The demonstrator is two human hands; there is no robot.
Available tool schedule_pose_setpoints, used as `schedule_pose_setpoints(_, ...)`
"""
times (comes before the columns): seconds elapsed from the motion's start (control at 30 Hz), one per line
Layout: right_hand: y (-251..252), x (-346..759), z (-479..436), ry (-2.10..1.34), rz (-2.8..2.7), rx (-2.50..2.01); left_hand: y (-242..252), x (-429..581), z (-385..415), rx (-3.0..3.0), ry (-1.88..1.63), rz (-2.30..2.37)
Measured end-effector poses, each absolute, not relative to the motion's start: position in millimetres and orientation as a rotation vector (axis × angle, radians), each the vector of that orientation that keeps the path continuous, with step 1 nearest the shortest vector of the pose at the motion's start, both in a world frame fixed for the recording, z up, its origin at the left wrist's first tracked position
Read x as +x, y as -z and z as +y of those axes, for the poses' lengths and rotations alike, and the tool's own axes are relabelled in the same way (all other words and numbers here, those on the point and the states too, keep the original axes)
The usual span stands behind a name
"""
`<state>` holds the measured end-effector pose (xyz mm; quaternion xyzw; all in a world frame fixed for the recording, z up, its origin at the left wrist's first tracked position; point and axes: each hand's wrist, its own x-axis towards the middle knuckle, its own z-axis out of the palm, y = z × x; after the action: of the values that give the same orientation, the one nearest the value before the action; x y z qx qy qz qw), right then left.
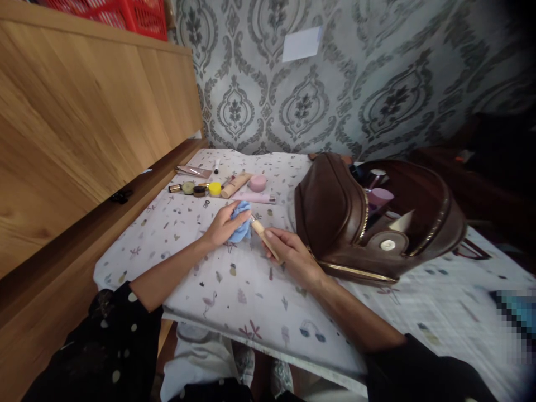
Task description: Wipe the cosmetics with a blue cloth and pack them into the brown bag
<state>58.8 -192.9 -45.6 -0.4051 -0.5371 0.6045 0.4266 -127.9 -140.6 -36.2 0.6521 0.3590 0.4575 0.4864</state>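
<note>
Bunched in my left hand (228, 223) is a light blue cloth (242, 230), with the fingers closed on it. My right hand (288, 251) grips a slim beige cosmetic tube (258, 226), tilted with its silvery end up at the cloth. Part of that end is covered by the cloth and left fingers. Just beyond the hands lie a pink tube (255, 197), a larger beige tube (237, 185), a round pink container (258, 183) and a yellow-lidded jar (215, 189).
A brown leather bag (330, 206) stands unzipped at the right, with cosmetics inside. More small cosmetics, including a green round item (188, 187) and a dark-lidded jar (199, 191), lie at the left on the patterned tablecloth (251, 296). A wooden cabinet (104, 106) borders the left.
</note>
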Motion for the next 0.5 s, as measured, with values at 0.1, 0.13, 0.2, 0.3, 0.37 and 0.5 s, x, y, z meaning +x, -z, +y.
schedule_pose_setpoints(0.1,46.0,57.8,-192.8,-1.506,-1.316,-1.006,39.6,-129.2,-135.1,1.627,-1.183,0.926)
schedule_pose_setpoints(0.13,46.1,57.7,-192.8,-1.508,-1.310,-1.000,39.8,-129.8,-134.0,1.637,-1.185,0.940)
schedule_pose_setpoints(0.2,45.9,58.0,-192.9,-1.523,-1.300,-0.990,38.5,-130.6,-133.8,1.619,-1.159,0.927)
schedule_pose_setpoints(0.3,44.1,59.0,-193.3,-1.566,-1.262,-0.972,34.7,-130.4,-137.3,1.607,-1.115,0.846)
schedule_pose_setpoints(0.37,42.0,59.6,-194.0,-1.600,-1.239,-0.962,33.4,-129.8,-139.5,1.607,-1.098,0.817)
schedule_pose_setpoints(0.5,38.5,59.2,-195.8,-1.667,-1.231,-0.950,36.2,-129.3,-138.9,1.520,-1.068,0.793)
